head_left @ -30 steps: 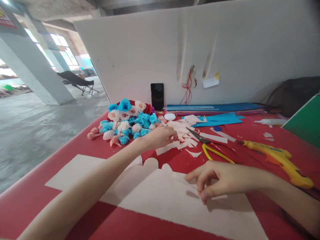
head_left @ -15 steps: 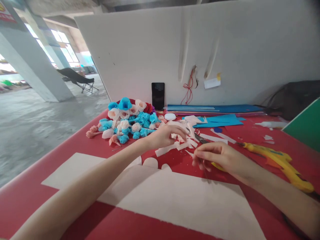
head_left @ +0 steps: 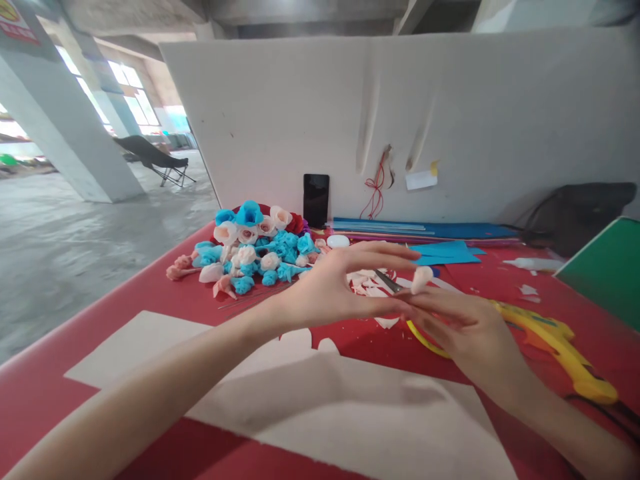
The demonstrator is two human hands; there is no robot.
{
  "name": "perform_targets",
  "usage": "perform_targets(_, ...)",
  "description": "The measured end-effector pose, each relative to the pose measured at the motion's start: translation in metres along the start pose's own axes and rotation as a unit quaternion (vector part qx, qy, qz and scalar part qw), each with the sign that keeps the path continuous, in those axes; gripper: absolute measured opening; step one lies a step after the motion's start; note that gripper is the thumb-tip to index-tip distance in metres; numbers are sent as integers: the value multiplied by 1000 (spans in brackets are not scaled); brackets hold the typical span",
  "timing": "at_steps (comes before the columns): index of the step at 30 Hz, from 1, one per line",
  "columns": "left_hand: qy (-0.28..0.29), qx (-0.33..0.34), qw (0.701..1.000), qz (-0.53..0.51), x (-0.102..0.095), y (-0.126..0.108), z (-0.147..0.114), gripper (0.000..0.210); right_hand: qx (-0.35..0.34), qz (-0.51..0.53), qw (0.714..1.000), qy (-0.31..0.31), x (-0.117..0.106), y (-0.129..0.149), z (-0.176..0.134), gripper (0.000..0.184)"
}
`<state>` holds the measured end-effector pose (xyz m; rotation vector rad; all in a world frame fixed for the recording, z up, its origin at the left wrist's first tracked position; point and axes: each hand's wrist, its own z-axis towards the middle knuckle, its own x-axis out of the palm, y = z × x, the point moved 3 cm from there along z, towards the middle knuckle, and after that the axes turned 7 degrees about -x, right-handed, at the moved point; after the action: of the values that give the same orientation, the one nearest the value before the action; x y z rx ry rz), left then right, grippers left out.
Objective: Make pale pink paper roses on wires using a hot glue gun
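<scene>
A small cream paper flower bud (head_left: 423, 279) stands up from between the fingers of my right hand (head_left: 465, 330), which is pinched at its base. Its stem is hidden by the fingers. My left hand (head_left: 335, 283) is open just left of it, fingers stretched above and thumb below, the thumb tip meeting my right fingertips. Behind and beneath the hands lie scissors (head_left: 388, 281) with a yellow handle (head_left: 425, 341), among pale paper scraps (head_left: 363, 283). Large cream paper sheets (head_left: 350, 407) spread on the red table under my forearms.
Blue, cream and pink paper flowers (head_left: 260, 250) are heaped at the back left. A black phone (head_left: 317, 200) leans on the white board (head_left: 280, 113). A yellow glue gun (head_left: 555, 343) lies right, near a green board (head_left: 605, 273). Blue paper (head_left: 445, 253) lies behind the hands.
My hands have come together; the left moved right and now reaches the right hand's fingertips. The cream bud now shows above my right hand. The view has tilted up slightly.
</scene>
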<state>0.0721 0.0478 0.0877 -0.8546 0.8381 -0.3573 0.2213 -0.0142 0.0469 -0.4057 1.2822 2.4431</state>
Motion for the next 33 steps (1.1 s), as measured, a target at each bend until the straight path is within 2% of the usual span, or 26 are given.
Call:
perform_targets(3, -20, 90, 995, 41, 1, -10, -2, 19, -54, -25, 998, -1, 0, 3, 1, 11)
perform_targets(9, -54, 189, 974, 109, 7, -18, -5, 12, -97, -65, 993, 12, 1, -2, 1, 11)
perform_targets(13, -91, 241, 948, 187, 8, -20, -8, 9, -116, -69, 991, -3, 0, -3, -2, 25)
perform_targets(19, -130, 272, 925, 230, 11, -18, -9, 5, -157, -69, 985, 4, -1, 8, -6, 28)
perform_targets(23, -120, 265, 931, 219, 11, -18, -9, 6, -172, -65, 983, 8, 0, 17, -5, 23)
perform_targets(26, -109, 234, 946, 195, 10, -16, -8, 7, -158, -54, 986, -1, 1, 18, -4, 19)
perform_targets(31, -76, 107, 989, 74, 13, 1, -1, 7, -88, -37, 995, -13, 2, 12, -5, 7)
perform_targets(33, -71, 44, 996, 28, 13, 7, 1, 22, -31, -30, 999, 1, 2, 9, -6, 15)
